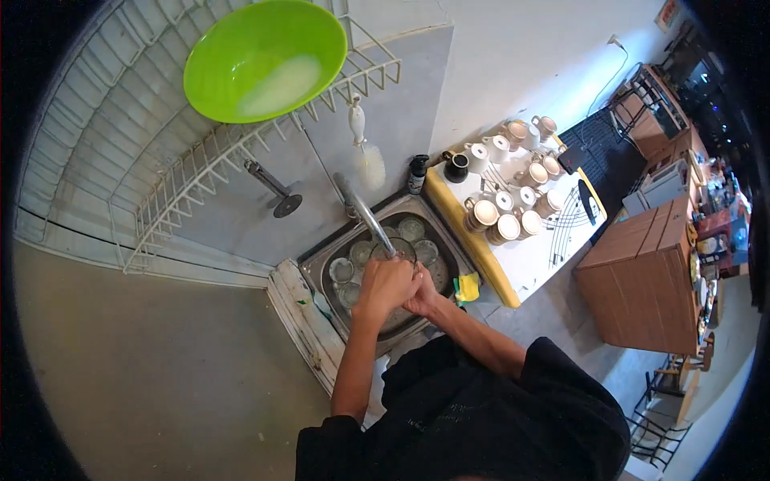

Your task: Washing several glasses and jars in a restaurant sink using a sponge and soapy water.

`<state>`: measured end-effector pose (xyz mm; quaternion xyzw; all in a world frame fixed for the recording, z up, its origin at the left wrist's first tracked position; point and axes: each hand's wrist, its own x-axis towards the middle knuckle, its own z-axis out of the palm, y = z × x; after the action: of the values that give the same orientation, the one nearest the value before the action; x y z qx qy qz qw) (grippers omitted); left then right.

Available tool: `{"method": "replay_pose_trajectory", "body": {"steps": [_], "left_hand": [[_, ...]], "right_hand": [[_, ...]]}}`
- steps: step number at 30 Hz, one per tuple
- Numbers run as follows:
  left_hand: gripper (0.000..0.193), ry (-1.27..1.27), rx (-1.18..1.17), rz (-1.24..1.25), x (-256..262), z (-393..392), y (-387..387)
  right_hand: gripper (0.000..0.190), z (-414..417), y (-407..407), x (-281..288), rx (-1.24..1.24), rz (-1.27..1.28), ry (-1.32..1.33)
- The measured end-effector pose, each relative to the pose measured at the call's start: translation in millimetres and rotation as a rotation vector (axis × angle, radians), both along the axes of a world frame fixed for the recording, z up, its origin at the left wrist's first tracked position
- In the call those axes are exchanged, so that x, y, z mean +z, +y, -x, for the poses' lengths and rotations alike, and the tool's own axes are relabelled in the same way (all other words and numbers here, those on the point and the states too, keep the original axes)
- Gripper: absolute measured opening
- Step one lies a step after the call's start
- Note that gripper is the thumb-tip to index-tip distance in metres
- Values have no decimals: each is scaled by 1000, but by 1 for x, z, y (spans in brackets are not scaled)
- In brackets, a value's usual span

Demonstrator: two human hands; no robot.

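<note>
My left hand (385,282) and my right hand (426,291) meet over the metal sink (442,282), right below the tip of the chrome faucet (364,210). Between them they hold a clear glass vessel (409,248), whose round rim shows past my knuckles. My fingers hide most of its body. Several drinking glasses stand in the basin around my hands, among them one at the left (341,270) and one at the back (411,228). Whether water runs from the spout, I cannot tell.
A yellow-green sponge (467,288) lies on the sink's right rim. Several mugs (483,215) crowd the yellow-edged table (529,282). A black bottle (417,174) stands behind the sink. Above hang a wire rack (198,174), a green bowl (264,60) and a bottle brush (368,168).
</note>
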<state>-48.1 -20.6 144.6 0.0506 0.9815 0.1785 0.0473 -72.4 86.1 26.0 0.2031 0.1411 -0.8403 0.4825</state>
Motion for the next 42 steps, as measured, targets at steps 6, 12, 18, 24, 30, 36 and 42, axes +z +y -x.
{"method": "replay_pose_trajectory", "body": {"steps": [6,12,18,24,30,36,42], "left_hand": [[37,-20,4,14,0,0,-1],[37,-38,-6,32,7,1,2],[38,-11,5,26,5,-1,3],[37,-52,-6,35,6,0,5],[39,-31,5,43,5,-3,5],[39,-3,6,48,5,-4,5],[40,16,4,72,-1,-6,5]], "right_hand": [[55,-1,0,9,3,-38,-14],[47,6,0,-4,23,169,35],[45,1,1,21,-27,-46,41],[47,7,1,-7,20,109,56],[47,6,0,2,47,129,19],[46,3,1,4,48,127,21],[48,0,2,4,36,147,35]]}}
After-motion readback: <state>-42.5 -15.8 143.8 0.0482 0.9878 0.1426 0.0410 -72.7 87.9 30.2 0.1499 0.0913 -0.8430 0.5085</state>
